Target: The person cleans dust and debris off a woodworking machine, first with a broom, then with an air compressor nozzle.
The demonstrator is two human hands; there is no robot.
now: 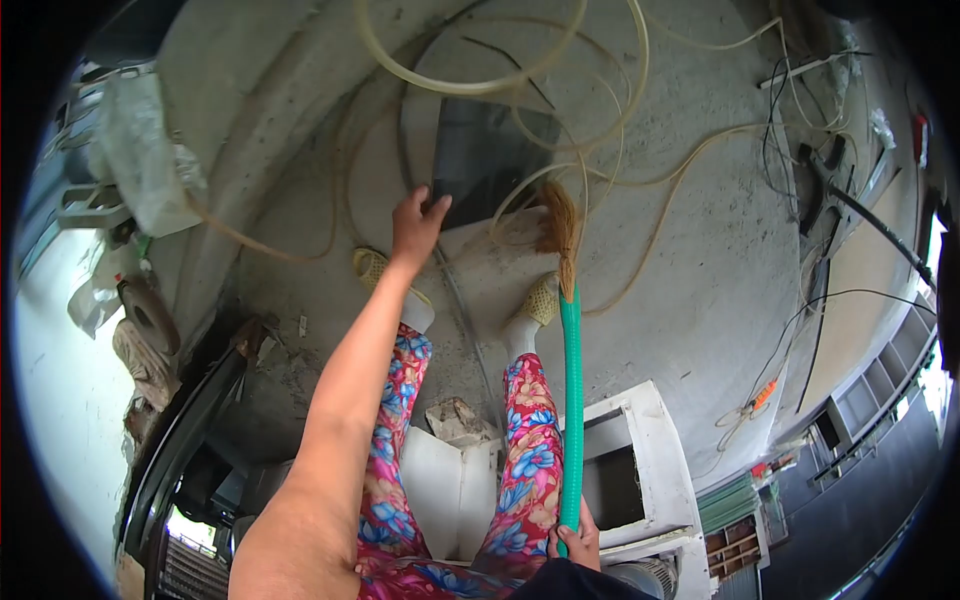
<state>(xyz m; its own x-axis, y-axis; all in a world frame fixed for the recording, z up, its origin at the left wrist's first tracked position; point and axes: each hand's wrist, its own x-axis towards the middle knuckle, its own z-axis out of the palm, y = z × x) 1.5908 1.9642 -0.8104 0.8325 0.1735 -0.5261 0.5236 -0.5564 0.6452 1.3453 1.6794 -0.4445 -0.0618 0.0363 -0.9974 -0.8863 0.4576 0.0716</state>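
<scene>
My right hand (580, 545) is wrapped round the green ribbed handle (572, 400) of a broom, low by my right thigh. The handle runs forward beside my leg to the broom's brown straw head (558, 230), which lies over the floor near a dark, smooth rectangular panel (490, 150). My left arm stretches forward, and my left hand (415, 230) is above the floor at the panel's left edge, thumb and forefinger apart with nothing seen between them. Below it are my feet in yellow perforated slippers (541, 300).
A clear yellowish hose (660, 235) loops widely over the concrete floor (720, 330). Left, a plastic bag (145, 150) hangs near a wheel-like disc (150, 315). A white frame (655, 460) stands by my right leg. Thin black cables and an orange-ended cord (765, 395) lie right.
</scene>
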